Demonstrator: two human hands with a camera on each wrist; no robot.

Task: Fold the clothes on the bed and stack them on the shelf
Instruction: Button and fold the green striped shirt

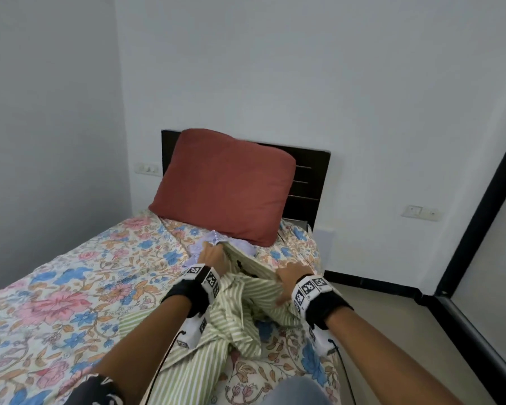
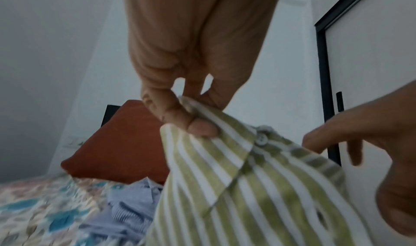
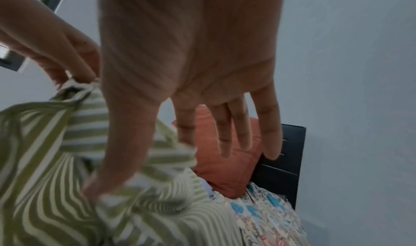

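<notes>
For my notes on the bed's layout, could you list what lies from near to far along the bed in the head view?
Green striped shirt → blue striped shirt → red pillow → dark headboard.

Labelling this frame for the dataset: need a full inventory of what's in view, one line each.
striped shirt: 1, green and white, held up over the bed's right half
blue garment: 1, pale blue, on bed below pillow
pillow: 1, rust red, against headboard
bedsheet: 1, floral
headboard: 1, dark
wall switches: 2 plates, white
left hand: pinches shirt collar
right hand: fingers straight, thumb on shirt; grip unclear
</notes>
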